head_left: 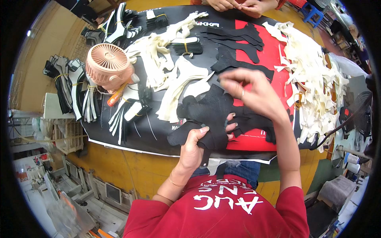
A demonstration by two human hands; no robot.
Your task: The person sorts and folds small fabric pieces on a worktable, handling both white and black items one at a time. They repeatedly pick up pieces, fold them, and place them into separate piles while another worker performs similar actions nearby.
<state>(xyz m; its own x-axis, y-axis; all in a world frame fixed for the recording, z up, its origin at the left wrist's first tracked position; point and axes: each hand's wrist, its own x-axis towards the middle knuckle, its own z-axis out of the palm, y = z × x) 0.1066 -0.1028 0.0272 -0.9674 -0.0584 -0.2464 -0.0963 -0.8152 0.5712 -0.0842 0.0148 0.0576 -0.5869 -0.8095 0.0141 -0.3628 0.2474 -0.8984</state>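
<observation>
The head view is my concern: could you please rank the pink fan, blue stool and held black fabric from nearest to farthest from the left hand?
1. Held black fabric: in the left hand itself.
2. Pink fan: to its upper left.
3. Blue stool: far off, upper right.

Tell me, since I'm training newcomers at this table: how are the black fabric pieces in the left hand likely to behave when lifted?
The black fabric pieces are probably floppy, as they look like soft cloth. They seem light, since their layers look thin in the left hand. They may slide apart, fanned out with no visible tie.
</observation>
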